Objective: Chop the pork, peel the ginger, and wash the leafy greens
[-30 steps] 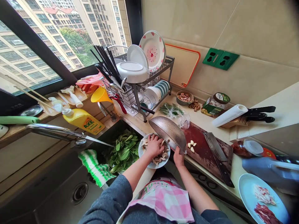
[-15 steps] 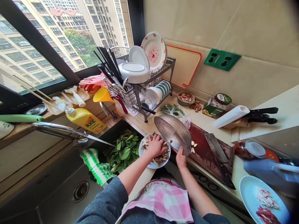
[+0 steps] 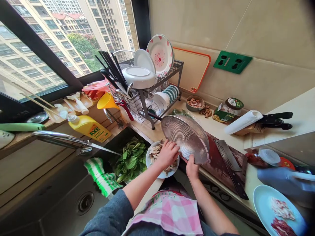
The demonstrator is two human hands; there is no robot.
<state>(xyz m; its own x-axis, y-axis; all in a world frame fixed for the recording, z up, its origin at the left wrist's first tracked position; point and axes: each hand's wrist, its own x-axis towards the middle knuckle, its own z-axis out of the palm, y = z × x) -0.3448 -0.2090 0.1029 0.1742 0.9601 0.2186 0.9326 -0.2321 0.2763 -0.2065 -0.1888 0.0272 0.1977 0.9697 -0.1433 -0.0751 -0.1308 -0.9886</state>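
My right hand (image 3: pixel 192 168) is closed on the lower rim of a metal mesh strainer (image 3: pixel 184 134), which is tilted with its hollow facing left. Just left of it is a white bowl (image 3: pixel 149 164) of torn mushrooms (image 3: pixel 156 151). Over the bowl hovers my left hand (image 3: pixel 169 154), fingers stretched toward the strainer's near edge; whether they touch it I cannot tell. The strainer's dark handle (image 3: pixel 154 114) points toward the dish rack. Behind the strainer, a cutting board (image 3: pixel 214 164) carries a cleaver (image 3: pixel 227 157).
Leafy greens (image 3: pixel 133 157) fill the sink's far side, beside a green-and-white cloth (image 3: pixel 102 177). A faucet (image 3: pixel 64 137) reaches over the sink. Ahead stands a loaded dish rack (image 3: pixel 141 108). At right are a knife block (image 3: pixel 251 127) and a plate of sliced meat (image 3: pixel 261 200).
My left hand has lifted from the mushrooms toward the strainer's edge. The strainer has turned and shifted right, its hollow showing more, and now hides the garlic cloves on the board.
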